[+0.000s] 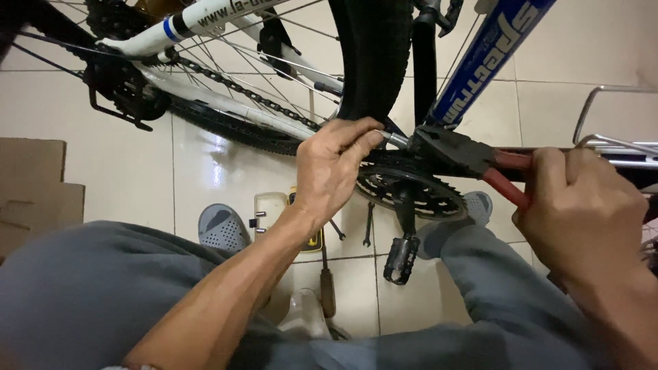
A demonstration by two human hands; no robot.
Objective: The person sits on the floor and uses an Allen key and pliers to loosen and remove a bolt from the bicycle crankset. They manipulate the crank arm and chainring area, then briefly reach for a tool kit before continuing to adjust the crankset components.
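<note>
Pliers bite a small metal part beside the chainring

The right hand (582,212) is wrapped around the red handles of a pair of pliers (456,151), squeezing them together. The tool's long axis lies almost level, tilted slightly upward toward its head; the dark jaws point away from the right hand, toward the left hand, and the handles trail back into the right fist.

The left hand (332,171) has its thumb and forefinger pinched on a short silvery metal piece (396,140), which sits just at the tip of the pliers' jaws; whether the jaws actually clamp it cannot be told. That piece points from the left fingertips toward the pliers, along much the same line as the tool.

Directly below the gap between the hands hangs the black chainring (411,192) with its crank and pedal (401,259). Above the left hand rises a black tyre (370,55); above the pliers slants a blue frame tube (480,62). Under the left wrist, on the tiled floor (205,164), lie a yellow tool box (271,212) and spanners (368,226)
</note>
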